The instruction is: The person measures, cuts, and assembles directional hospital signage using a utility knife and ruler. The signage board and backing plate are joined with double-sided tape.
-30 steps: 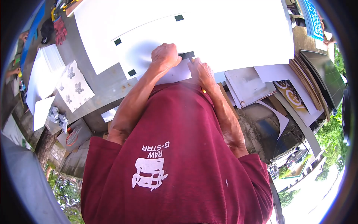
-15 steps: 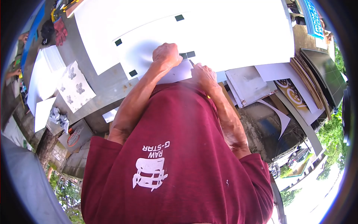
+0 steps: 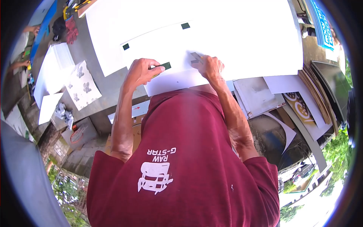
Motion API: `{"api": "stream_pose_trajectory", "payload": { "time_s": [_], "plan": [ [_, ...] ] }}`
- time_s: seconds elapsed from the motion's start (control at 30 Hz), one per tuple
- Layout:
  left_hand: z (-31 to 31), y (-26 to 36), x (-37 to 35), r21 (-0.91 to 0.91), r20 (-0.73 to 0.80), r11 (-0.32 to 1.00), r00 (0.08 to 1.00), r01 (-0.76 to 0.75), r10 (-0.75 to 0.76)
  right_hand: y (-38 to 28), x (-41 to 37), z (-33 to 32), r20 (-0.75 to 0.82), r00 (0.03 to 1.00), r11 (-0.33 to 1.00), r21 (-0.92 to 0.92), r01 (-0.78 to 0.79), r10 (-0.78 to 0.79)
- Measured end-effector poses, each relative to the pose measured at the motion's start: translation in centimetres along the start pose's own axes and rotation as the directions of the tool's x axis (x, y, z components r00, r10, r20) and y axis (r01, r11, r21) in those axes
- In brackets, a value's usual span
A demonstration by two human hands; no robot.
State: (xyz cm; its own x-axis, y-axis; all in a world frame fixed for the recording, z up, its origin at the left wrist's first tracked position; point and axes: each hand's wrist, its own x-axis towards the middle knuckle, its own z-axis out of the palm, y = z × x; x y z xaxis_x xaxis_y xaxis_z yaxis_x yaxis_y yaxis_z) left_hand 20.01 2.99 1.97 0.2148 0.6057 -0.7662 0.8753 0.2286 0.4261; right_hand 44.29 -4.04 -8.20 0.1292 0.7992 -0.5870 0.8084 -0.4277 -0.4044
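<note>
A large white sheet (image 3: pixel 245 41) is laid on the grey desk (image 3: pixel 86 45), and both arms are extended over its near side. A dark green piece (image 3: pixel 165 67) is grasped by the left hand (image 3: pixel 142 72); the grip is closed, with the piece pinched between thumb and fingers and its free end directed toward the right hand (image 3: pixel 211 68). The piece is located over the near part of the white sheet; whether contact is made with the surface cannot be told. A narrow grey item (image 3: pixel 195 57) is grasped at the fingertips of the right hand, with the grip closed and the item's exact kind not discernible. The two hands are held apart, the right one being positioned slightly farther forward. Beyond the left hand, a dark rectangle (image 3: pixel 126 46) is seen on the white sheet, and a second dark rectangle (image 3: pixel 185 25) is located farther out, toward the middle. On the left side of the desk, a patterned sheet (image 3: pixel 84 86) is placed beside a stack of white sheets (image 3: pixel 56 66), and a red glove (image 3: pixel 71 31) is positioned beyond them.
</note>
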Motion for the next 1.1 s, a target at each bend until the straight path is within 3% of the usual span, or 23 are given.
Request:
{"api": "stream_pose_trajectory", "payload": {
  "time_s": [0.1,0.2,0.3,0.33,0.43,0.57,0.6,0.7,0.83,0.93,1.03,1.1],
  "plan": [
    [1.9,-0.7,-1.1,-0.114,-0.165,0.990,0.984,-0.085,0.066,0.6,0.3,0.6,-0.045,0.992,0.992,-0.046,0.120,-0.122],
    [3.6,-0.3,-1.7,-0.145,-0.272,0.955,0.939,-0.257,0.211,1.3,0.3,0.0,0.035,0.993,0.865,0.496,0.080,-0.112],
    [4.6,1.1,-2.0,-0.206,-0.277,0.945,0.942,-0.253,0.191,0.0,-1.4,-3.6,0.174,0.959,0.518,0.855,-0.035,-0.222],
    [4.7,1.5,-1.9,-0.243,-0.270,0.930,0.940,-0.275,0.208,0.2,-1.4,-3.7,0.169,0.953,0.492,0.870,-0.024,-0.253],
    [4.2,3.1,-1.9,-0.135,-0.249,0.949,0.937,-0.286,0.247,-0.3,-2.5,-5.0,0.174,0.941,0.473,0.881,-0.017,-0.291],
    [4.9,3.9,-0.7,-0.073,-0.258,0.912,0.891,-0.404,0.374,0.3,-3.7,-6.0,0.080,0.976,0.514,0.857,0.038,-0.205],
    [4.8,4.3,-0.7,-0.058,-0.240,0.918,0.898,-0.391,0.368,0.6,-3.8,-6.4,0.108,0.982,0.535,0.845,-0.008,-0.157],
    [5.2,6.1,0.2,-0.017,-0.210,0.909,0.890,-0.417,0.404,1.0,-5.0,-7.7,0.017,0.988,0.506,0.860,0.063,-0.152],
    [6.9,7.7,1.6,0.004,-0.245,0.874,0.846,-0.486,0.473,2.2,-5.3,-9.6,-0.058,0.993,0.554,0.826,0.105,-0.100],
    [7.4,9.3,2.9,-0.002,-0.222,0.838,0.817,-0.546,0.532,4.0,-4.5,-11.3,-0.107,0.993,0.691,0.714,0.111,-0.049],
    [7.2,12.5,3.8,-0.137,-0.089,0.862,0.873,-0.487,0.479,6.3,-3.5,-13.7,-0.207,0.978,0.734,0.657,0.170,-0.042],
    [7.2,14.9,5.0,-0.335,-0.018,0.848,0.903,-0.410,0.429,9.1,-1.5,-15.3,-0.257,0.964,0.738,0.636,0.225,-0.072]
  ]
}}
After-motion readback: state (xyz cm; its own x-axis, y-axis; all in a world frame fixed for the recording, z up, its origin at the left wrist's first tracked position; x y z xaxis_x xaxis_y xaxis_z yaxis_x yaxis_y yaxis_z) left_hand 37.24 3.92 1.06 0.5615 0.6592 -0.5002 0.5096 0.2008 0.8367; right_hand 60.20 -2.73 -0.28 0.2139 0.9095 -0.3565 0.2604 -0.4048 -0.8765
